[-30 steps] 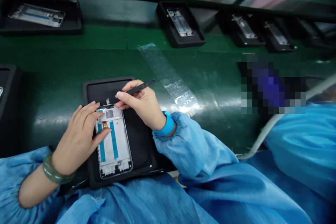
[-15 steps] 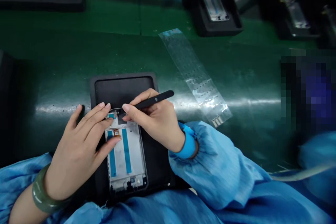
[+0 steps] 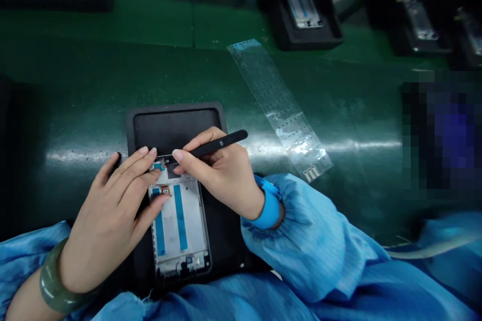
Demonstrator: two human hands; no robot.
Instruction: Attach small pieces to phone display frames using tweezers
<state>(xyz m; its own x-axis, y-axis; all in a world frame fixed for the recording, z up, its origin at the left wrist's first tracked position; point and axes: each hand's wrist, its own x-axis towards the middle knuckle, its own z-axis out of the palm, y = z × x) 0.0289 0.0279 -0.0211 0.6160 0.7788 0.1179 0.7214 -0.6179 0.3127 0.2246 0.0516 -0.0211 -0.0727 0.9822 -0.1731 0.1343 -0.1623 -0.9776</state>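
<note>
Head view: right hand (image 3: 222,175) pinches black tweezers (image 3: 218,144), their tips at the top of a phone display frame (image 3: 179,225) lying in a black tray (image 3: 173,130) at 6 o'clock; left hand (image 3: 109,215), fingers loosely spread, rests over the frame's upper left corner

No words, brand names or numbers can be read in this view. The black tweezers (image 3: 214,145) carry one small pale mark near the middle of the shaft, too small to make out. The phone display frame (image 3: 178,223) shows tiny markings on its parts, all too small to read, and its blue strips bear no legible print. The clear plastic strip (image 3: 280,110) at the centre of the frame has small pale marks at its lower end, also unreadable.
</note>
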